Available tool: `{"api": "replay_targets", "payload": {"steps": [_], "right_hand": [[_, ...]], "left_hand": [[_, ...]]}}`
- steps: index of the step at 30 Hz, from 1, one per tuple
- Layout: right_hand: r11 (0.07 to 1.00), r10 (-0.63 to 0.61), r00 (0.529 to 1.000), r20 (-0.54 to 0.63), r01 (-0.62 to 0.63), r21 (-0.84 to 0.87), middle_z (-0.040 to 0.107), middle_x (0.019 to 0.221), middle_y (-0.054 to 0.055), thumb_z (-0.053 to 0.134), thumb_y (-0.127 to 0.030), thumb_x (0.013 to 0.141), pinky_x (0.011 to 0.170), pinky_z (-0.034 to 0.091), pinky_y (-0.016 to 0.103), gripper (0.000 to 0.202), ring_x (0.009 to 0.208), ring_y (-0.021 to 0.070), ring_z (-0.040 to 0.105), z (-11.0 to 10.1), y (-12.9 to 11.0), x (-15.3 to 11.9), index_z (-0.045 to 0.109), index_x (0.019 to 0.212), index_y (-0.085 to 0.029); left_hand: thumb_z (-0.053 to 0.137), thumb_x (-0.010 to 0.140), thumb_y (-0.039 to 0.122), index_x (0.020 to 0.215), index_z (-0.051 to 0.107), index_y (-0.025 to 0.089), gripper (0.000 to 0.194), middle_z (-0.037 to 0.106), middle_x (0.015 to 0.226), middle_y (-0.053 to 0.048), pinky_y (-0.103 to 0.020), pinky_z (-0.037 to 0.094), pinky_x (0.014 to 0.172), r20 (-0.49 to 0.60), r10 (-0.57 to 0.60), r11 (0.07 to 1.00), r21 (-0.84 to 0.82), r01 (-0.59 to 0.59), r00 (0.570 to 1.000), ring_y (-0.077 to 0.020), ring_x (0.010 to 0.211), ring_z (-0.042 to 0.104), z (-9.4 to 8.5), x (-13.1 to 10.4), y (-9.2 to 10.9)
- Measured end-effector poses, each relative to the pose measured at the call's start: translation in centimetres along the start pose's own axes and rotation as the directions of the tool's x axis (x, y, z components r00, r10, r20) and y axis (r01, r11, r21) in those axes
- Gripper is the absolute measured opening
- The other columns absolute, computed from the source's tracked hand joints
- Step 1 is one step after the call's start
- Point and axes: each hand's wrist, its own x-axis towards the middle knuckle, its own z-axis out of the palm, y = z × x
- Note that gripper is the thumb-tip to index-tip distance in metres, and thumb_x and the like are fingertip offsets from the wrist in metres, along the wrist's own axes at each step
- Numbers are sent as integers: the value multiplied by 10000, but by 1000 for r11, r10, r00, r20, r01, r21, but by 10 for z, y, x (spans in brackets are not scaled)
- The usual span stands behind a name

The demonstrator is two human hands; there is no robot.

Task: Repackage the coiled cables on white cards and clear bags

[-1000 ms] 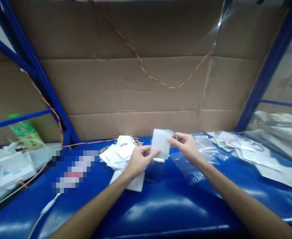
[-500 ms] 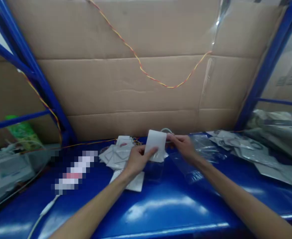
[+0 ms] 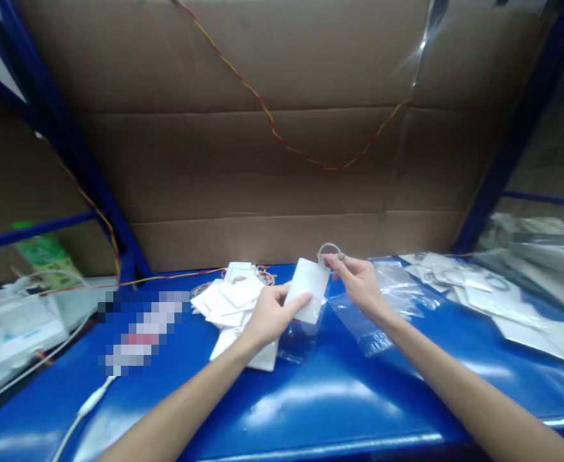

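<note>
My left hand (image 3: 274,313) grips a white card (image 3: 309,289) by its left side, thumb across the front. My right hand (image 3: 356,277) pinches a coiled pale cable (image 3: 330,246) at the card's upper right corner. Whether the cable is fixed to the card, I cannot tell. Below the card hangs or lies a clear plastic bag (image 3: 297,344). Several white cards (image 3: 236,296) are heaped left of my left hand. Clear plastic bags (image 3: 363,327) lie on the blue table under my right wrist.
Bagged white pieces with cables (image 3: 478,282) spread over the right side of the blue tabletop (image 3: 339,410). A white cord (image 3: 89,404) runs along the left. Cardboard (image 3: 282,160) closes off the back, with a twisted red-yellow wire (image 3: 272,128) hanging across it.
The white card has shifted slightly right and down and is tilted more. My right hand has raised the cable loop a little. The cardboard looks darker.
</note>
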Motion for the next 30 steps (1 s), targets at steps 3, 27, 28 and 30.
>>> {"api": "replay_targets", "payload": {"steps": [3,27,28,30], "right_hand": [[980,-156,978,142,171,-101,774,987,86,640,-476,956,831,538,363,336,937,239,694,3,-3,-8,814,905,-193],[923,-305,913,272,354,-152,729,1137,104,570,-346,1019,940,522,374,277,1066,237,686,10,-4,-18,800,967,-201],[923,-308,913,267,354,-147,730,1134,102,572,-345,1019,935,524,369,271,1063,233,687,10,-4,-18,798,968,-203],[925,-310,914,260,354,-140,731,1131,96,569,-345,1021,935,525,362,261,1066,226,687,10,-4,-18,793,1001,-213]], "left_hand": [[751,803,509,886,791,126,393,766,800,-82,-263,465,555,-24,2,1000,7,-2,1000,-191,638,645,-2,1,0],[712,835,539,822,768,138,406,715,745,-49,-239,414,545,-96,159,986,59,-154,983,-159,633,571,-5,6,-3],[712,834,544,829,769,136,412,714,743,-48,-237,409,542,-98,153,987,59,-148,983,-159,632,571,-5,6,-3],[709,833,551,795,758,133,423,697,713,-41,-232,394,534,-105,142,988,75,-135,984,-156,626,561,-5,6,-3]]}}
